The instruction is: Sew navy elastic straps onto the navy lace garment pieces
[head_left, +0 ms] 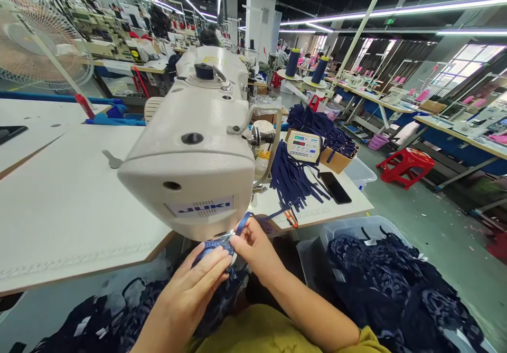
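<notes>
Two bare hands are at work under the front end of a white sewing machine (190, 168) marked JUKI. The left hand (198, 284) lies over a navy lace piece (216, 245); its fingers are extended and close together, pressed on the fabric. Whether they also grip it from beneath cannot be told. The right hand (255, 250) has thumb and bent fingers clamped on a narrow blue strap (242, 223), which stands up at the right end of the lace piece. Both the lace piece and the strap are at the near edge of the counter (79, 194), just below the machine head; the needle area is mostly hidden.

To the right of the machine, a bundle of navy straps (291, 179) lies fanned on the counter, its upper part beside a control panel (303, 146) with a red display. A black phone (335, 188) lies near the right edge. An orange-handled tool (291, 218) is at the front edge, near the strap ends. Behind the panel, a cardboard box (338, 160) carries further navy strips (320, 129). Two dark thread spools (293, 63) stand beyond.

Below, to the right, a clear plastic bin (356, 223) is heaped with navy garments (396, 284). A second dark pile (87, 316) lies at lower left. One red stool (407, 164) stands on the green floor (447, 210).
</notes>
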### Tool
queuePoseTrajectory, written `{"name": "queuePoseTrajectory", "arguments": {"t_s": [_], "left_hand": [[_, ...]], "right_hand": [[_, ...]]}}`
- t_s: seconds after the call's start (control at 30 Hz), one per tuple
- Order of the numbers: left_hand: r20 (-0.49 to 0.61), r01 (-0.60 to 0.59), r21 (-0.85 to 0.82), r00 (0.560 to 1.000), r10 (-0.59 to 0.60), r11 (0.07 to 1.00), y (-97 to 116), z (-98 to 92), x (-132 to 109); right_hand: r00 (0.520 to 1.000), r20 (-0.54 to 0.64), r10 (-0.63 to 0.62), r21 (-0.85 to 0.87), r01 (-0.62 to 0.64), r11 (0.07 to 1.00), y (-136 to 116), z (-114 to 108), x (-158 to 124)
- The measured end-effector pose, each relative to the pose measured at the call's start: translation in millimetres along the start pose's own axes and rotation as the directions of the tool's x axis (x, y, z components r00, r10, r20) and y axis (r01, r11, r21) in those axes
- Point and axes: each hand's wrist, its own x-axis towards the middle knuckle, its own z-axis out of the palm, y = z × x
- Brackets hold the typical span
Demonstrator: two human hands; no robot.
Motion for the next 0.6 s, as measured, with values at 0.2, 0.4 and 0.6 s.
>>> {"name": "queuePoseTrajectory", "arguments": {"t_s": [0.2, 0.4, 0.6], "left_hand": [[-0.068, 0.007, 0.050, 0.998, -0.004, 0.999, -0.8, 2.4, 1.9], [0.037, 0.006, 0.003, 0.999, -0.006, 1.000, -0.7, -3.6, -1.5], [-0.007, -0.045, 0.027, 0.999, 0.045, 0.999, 2.9, -2.9, 7.0]], "right_hand": [[0.994, 0.025, 0.103, 0.086, -0.105, 0.991, 0.2, -1.9, 6.0], [1.000, -0.017, 0.000, -0.031, -0.001, 1.000, 4.0, -1.1, 2.9], [0.998, -0.057, -0.024, -0.083, 0.020, 0.996, 0.9, 3.1, 2.1]]}}
